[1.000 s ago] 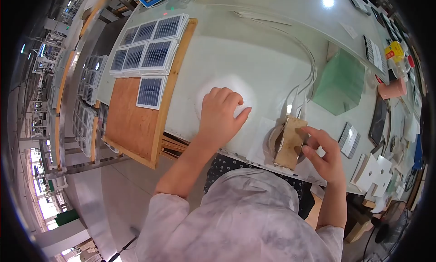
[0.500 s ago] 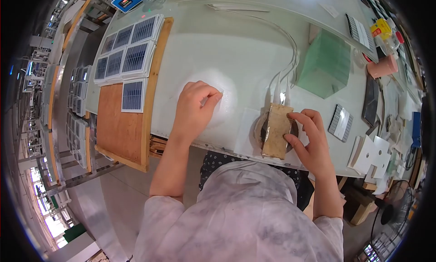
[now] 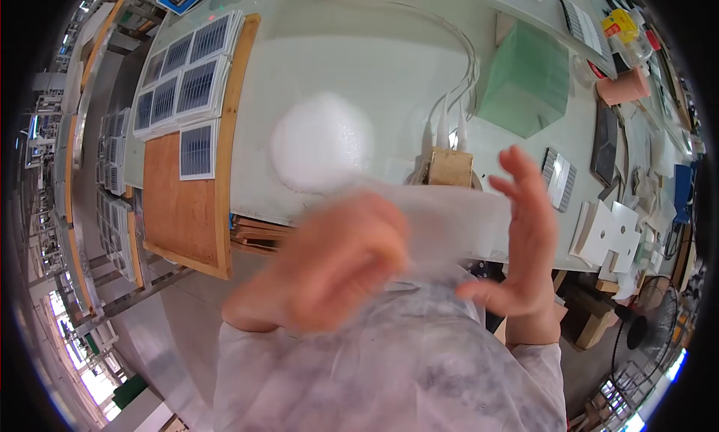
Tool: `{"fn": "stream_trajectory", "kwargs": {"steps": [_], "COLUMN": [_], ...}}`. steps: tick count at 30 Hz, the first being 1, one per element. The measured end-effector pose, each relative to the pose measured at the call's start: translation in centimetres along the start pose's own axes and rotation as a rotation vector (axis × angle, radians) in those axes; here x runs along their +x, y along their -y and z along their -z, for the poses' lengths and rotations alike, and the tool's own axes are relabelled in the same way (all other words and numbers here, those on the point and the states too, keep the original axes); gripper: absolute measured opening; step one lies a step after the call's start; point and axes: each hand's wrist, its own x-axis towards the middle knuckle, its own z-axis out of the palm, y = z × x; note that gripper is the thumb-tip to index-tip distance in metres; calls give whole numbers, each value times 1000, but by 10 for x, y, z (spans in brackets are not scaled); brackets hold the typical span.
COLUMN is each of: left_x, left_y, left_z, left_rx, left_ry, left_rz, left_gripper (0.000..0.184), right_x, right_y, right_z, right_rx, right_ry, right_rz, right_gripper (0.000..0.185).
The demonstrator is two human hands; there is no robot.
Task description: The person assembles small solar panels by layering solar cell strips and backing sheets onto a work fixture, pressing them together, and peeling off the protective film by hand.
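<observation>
My left hand, smeared by motion, is closed on the left part of a thin translucent white sheet. The sheet is raised in front of my body and stretches toward my right hand. That hand is open, thumb and fingers spread, at the sheet's right end; whether it touches is unclear. Behind the sheet, a tan wrapped block with white leads sits near the table's front edge, its lower part hidden. A bright round white patch shows on the table; I cannot tell whether it is glare.
Stacks of small solar panels lie on a wood-edged board at left. A green translucent block stands right of the leads. Farther right are a striped panel, white cards and a pink cup. A fan stands lower right.
My left hand has moved down and right from the bright patch, and the sheet is now lifted in front of the tan block. My right hand has left the block and opened.
</observation>
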Motion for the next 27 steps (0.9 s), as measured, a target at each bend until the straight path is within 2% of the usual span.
{"fn": "stream_trajectory", "kwargs": {"steps": [2, 3, 5, 6, 8, 9, 11, 12, 14, 15, 17, 20, 27], "left_x": [-4, -10, -22, -28, -38, -43, -46, -44, -37, -35, -32, -30, -28], "left_y": [11, 19, 35, 42, 55, 62, 73, 79, 87, 87, 85, 91, 88], "left_z": [-20, -26, -35, -38, -42, -44, -48, -49, -50, -53, -57, -61, -59], "left_rx": [-308, -313, -557, -563, -595, -599, -543, -542, -455, -454, -442, -531, -610], "left_ry": [290, 290, 350, 346, 178, 173, -203, -204, -321, -321, -266, -224, -224], "left_rz": [-9, -2, 93, 102, 175, 183, 397, 402, 482, 487, 514, 431, 471], "left_gripper": [9, 9, 5, 5, 7, 7, 10, 10, 11, 11, 12, 14, 16], "right_x": [4, -3, -22, -25, -29, -29, -26, -22, -9, -7, -3, 5, 11], "right_y": [10, 9, 7, 8, 11, 9, 2, -1, -8, -11, -16, -23, -26], "right_z": [1, 2, 4, 2, -4, -4, -6, -7, -8, -8, -5, -2, -1], "right_rx": [6, 9, 180, 186, 100, 106, -82, -77, -233, -229, -269, -250, -253], "right_ry": [368, 370, 536, 539, 602, 606, 555, 556, 415, 415, 341, 373, 371], "right_rz": [84, 76, -50, -58, -165, -171, -166, -169, -211, -214, -413, -383, -440], "right_gripper": [53, 53, 37, 37, 24, 24, 22, 22, 24, 24, 29, 34, 33]}}
